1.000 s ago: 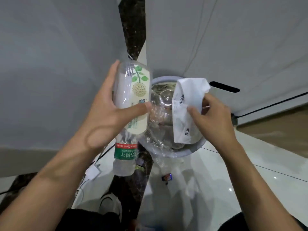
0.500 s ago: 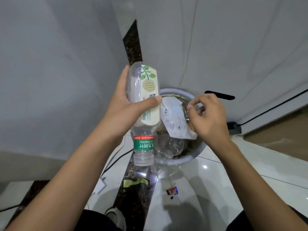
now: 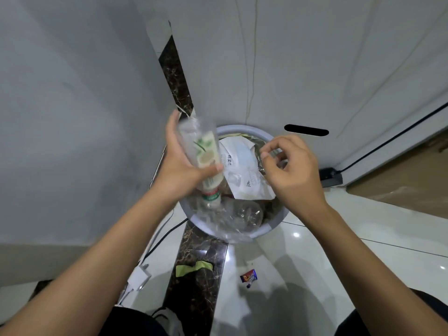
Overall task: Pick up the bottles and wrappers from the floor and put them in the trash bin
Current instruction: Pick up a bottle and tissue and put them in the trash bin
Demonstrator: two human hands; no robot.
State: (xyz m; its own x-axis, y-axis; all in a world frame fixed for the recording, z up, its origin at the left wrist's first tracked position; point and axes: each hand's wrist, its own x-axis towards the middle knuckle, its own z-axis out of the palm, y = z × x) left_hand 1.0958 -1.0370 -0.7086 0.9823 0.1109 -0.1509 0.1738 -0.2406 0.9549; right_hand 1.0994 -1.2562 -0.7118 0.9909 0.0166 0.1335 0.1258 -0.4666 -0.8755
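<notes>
While gripped in the left hand [image 3: 180,166], bottle [image 3: 203,156] hangs cap-down over the trash bin [image 3: 264,229], long axis steep, cap end just above the clear bottles inside. Right hand [image 3: 291,173] nearby over the rim, fingers [image 3: 266,155] loosely curled, empty; white wrapper [image 3: 244,178] lying in the bin. Glossy tile floor [image 3: 339,243]; candy wrapper [image 3: 248,277] and green scrap [image 3: 194,266] not yet collected. White walls close behind.

We see a glossy white tile floor [image 3: 351,251] crossed by a dark marble strip [image 3: 196,275]. On it stand a round trash bin [image 3: 274,226], a green wrapper [image 3: 194,267] on the strip, a small candy wrapper [image 3: 249,278], and a white charger [image 3: 138,278] with cables.
</notes>
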